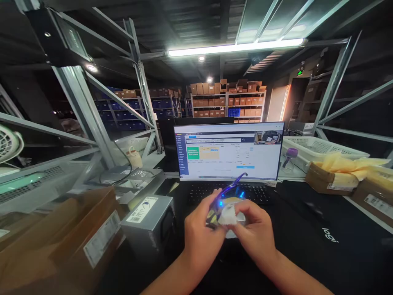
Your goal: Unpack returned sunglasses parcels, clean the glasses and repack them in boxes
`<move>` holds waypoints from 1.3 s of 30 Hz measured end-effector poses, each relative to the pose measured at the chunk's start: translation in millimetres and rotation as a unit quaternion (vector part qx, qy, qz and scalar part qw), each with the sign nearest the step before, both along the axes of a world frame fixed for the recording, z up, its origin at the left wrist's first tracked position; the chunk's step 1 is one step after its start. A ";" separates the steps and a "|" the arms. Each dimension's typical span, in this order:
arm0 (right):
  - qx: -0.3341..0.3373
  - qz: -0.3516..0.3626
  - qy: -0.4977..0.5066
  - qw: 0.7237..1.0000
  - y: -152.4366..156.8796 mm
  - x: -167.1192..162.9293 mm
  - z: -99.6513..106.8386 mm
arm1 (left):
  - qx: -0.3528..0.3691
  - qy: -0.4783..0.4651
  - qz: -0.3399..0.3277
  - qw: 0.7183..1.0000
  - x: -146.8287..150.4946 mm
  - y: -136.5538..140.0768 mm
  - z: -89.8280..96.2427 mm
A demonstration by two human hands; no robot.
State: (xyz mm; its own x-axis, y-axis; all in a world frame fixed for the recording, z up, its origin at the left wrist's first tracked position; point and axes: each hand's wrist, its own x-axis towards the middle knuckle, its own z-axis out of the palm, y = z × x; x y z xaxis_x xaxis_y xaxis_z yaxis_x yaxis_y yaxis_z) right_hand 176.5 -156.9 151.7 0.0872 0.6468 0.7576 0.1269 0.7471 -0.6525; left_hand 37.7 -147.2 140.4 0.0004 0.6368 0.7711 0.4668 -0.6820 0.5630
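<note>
Hands (202, 225) and glasses (229, 189) near keyboard (258, 196) edge

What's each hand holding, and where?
Left hand: what look like glasses, held near the lower end of the purple arm; exact spot hidden. Right hand: a white cloth or tissue, edge pinched.

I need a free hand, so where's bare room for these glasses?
The black mat is bare between your right hand and the "logi" lettering. Left is crowded: gray box, then brown cardboard box. Upper right, yellow packaging fills another carton.
</note>
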 end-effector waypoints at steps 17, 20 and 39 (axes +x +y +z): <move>-0.030 -0.024 0.039 0.999 4.8 -8.1 -5.4 | -0.056 0.030 -0.076 0.995 2.5 -2.9 -14.7; -0.080 0.014 0.025 0.996 5.2 -5.3 -2.1 | -0.049 0.035 -0.070 0.996 3.5 -4.1 -13.7; -0.230 0.101 0.182 0.951 15.7 5.9 4.5 | -0.036 0.099 -0.065 0.992 5.3 -3.7 -9.7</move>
